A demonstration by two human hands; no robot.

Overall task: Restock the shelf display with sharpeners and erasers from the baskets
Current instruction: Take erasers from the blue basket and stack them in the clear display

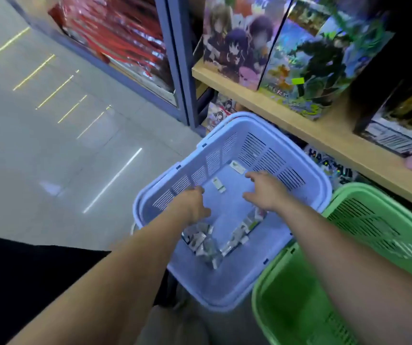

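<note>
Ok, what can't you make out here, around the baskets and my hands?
Head view only.
Packets in the blue basket: small and blurred, so erasers or sharpeners is unclear.
Left hand: its own back hides the fingertips; a grip cannot be told.
Green basket: cut by the frame edges, covered by the right forearm; much of its inside unseen.

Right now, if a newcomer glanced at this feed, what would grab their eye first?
The pale blue basket in the middle, with the left hand and the right hand reaching into it, both open. Small wrapped packets lie heaped at its near end, a couple loose farther in. Next, the green basket to its right and the bright illustrated boxes on the wooden shelf above.
</note>
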